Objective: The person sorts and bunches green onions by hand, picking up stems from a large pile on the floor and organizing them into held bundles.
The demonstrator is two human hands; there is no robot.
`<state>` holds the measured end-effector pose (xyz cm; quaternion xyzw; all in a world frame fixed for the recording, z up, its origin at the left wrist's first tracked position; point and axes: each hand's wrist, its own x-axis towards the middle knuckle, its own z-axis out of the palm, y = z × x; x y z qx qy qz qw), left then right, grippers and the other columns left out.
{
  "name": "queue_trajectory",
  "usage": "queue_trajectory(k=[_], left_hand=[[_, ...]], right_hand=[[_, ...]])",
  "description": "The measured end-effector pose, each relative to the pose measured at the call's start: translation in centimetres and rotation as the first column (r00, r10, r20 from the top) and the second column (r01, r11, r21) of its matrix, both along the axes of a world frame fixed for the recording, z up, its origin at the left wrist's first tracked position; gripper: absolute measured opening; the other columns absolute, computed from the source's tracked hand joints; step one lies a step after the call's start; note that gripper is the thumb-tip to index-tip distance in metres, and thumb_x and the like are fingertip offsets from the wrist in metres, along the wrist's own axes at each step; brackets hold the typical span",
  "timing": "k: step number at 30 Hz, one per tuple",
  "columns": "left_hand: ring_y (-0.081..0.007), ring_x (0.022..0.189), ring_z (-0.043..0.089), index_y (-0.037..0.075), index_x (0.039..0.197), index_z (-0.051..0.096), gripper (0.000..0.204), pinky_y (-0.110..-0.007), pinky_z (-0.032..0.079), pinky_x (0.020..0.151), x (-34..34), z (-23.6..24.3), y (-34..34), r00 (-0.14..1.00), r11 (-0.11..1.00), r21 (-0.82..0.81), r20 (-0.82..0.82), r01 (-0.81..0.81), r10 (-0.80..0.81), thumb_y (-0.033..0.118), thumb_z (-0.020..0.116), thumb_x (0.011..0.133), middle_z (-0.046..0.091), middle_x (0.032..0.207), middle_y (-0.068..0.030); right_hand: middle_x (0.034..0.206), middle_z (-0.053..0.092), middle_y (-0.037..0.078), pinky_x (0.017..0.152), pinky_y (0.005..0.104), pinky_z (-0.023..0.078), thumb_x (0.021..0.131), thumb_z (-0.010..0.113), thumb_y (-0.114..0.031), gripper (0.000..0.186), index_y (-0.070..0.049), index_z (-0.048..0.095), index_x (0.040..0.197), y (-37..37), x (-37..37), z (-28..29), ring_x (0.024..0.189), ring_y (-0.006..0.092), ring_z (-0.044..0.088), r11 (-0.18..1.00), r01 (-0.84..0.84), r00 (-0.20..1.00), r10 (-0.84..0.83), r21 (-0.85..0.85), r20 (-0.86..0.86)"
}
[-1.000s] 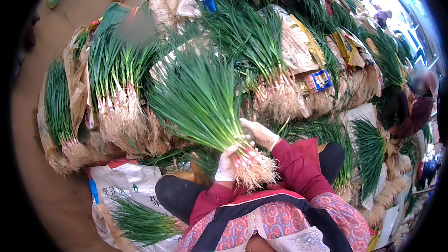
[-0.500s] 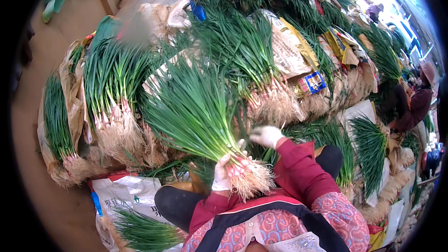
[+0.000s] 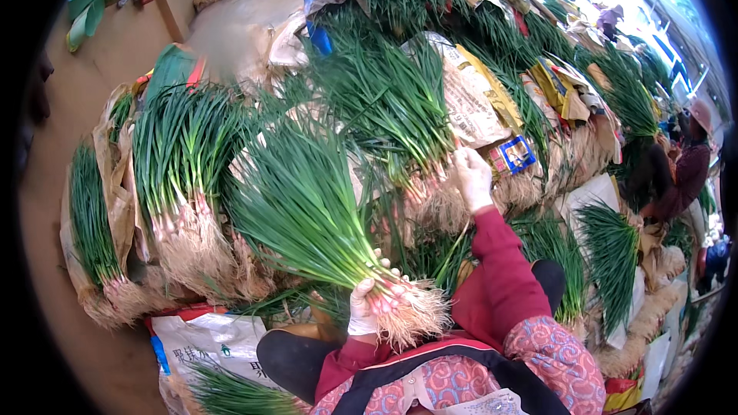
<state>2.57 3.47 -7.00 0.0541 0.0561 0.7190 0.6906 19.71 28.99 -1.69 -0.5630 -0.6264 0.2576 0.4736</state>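
Note:
My left hand (image 3: pixel 363 307), in a pale glove, grips a large bunch of green onions (image 3: pixel 311 223) by its pink-white stems above my lap; the long leaves fan up-left and the stringy roots hang right. My right hand (image 3: pixel 471 177), also gloved, reaches up-right to the pile of green onions (image 3: pixel 396 107) in front of me, fingers closed among pale stems at its root end; exactly what they hold is hidden. Another small bunch (image 3: pixel 231 388) lies beside my left leg on a white woven sack (image 3: pixel 207 342).
More bundles (image 3: pixel 192 154) with paper wrappings (image 3: pixel 484 100) are heaped ahead and to both sides. A co-worker (image 3: pixel 680 177) in a pink hat sits at right, with other people behind. Bare floor (image 3: pixel 46 207) shows at left, where green and red items (image 3: pixel 86 11) lie at the back.
My right hand has left the held bunch and moved up and forward to the pile. My left hand still grips the bunch, which sits slightly lower in the picture.

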Motion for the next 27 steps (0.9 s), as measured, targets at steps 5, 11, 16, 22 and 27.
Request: queue_trajectory(k=[5, 11, 16, 22, 27], left_hand=[[-0.0282, 0.105, 0.057, 0.005, 0.135, 0.033, 0.063, -0.052, 0.041, 0.096, 0.5, -0.2, 0.5, 0.995, 0.998, -0.052, -0.092, 0.036, -0.040, 0.016, 0.061, 0.079, 0.054, 0.120, -0.0106], [-0.0307, 0.108, 0.056, 0.000, 0.131, 0.036, 0.059, -0.049, 0.049, 0.090, 0.8, -0.2, 0.3, 0.999, 0.997, -0.074, -0.052, 0.007, -0.011, 0.014, 0.059, 0.079, 0.055, 0.118, -0.0169], [-0.0303, 0.117, 0.050, 0.002, 0.133, 0.036, 0.060, -0.051, 0.036, 0.102, -0.2, -0.9, -0.2, 0.993, 0.997, -0.060, -0.109, 0.039, -0.045, 0.017, 0.058, 0.079, 0.048, 0.129, -0.0161], [-0.0419, 0.129, 0.030, -0.002, 0.135, 0.031, 0.065, -0.051, 0.030, 0.106, 0.5, 0.7, -0.1, 0.988, 0.993, -0.001, -0.094, 0.119, -0.119, 0.021, 0.056, 0.079, 0.028, 0.141, -0.0261], [-0.0367, 0.109, 0.048, -0.008, 0.132, 0.032, 0.069, -0.043, 0.047, 0.084, -0.3, -1.9, -1.1, 0.946, 0.982, -0.057, -0.262, 0.181, -0.189, 0.025, 0.058, 0.077, 0.044, 0.127, -0.0275]], right_hand=[[0.080, 0.063, 0.003, 0.067, 0.0239, 0.046, 0.086, 0.060, -0.016, 0.021, -0.002, 0.061, 0.102, -2.8, 3.5, -2.9, 0.073, 0.0080, 0.057, 0.999, -0.050, 0.965, 0.050, -0.009, 0.257], [0.073, 0.060, -0.003, 0.062, 0.0187, 0.041, 0.089, 0.058, -0.017, 0.016, -0.003, 0.065, 0.092, -2.7, 3.5, -0.9, 0.066, 0.0053, 0.053, 0.919, -0.357, 0.908, 0.299, -0.169, -0.292], [0.055, 0.047, -0.005, 0.047, 0.0193, 0.041, 0.092, 0.054, -0.028, 0.021, -0.010, 0.063, 0.094, -8.9, 0.7, 3.8, 0.046, 0.0040, 0.042, 0.719, -0.643, 0.668, 0.358, -0.263, -0.653], [0.068, 0.053, -0.005, 0.057, 0.0180, 0.041, 0.094, 0.049, -0.031, 0.025, -0.008, 0.060, 0.094, -18.2, 0.8, -1.4, 0.061, 0.0042, 0.048, 0.478, -0.770, 0.637, 0.600, -0.422, -0.483], [0.088, 0.062, 0.001, 0.074, 0.0251, 0.045, 0.095, 0.047, -0.029, 0.029, -0.004, 0.061, 0.101, -20.4, 0.9, -3.7, 0.082, 0.0094, 0.056, 0.312, -0.832, 0.555, 0.486, -0.460, -0.675]])
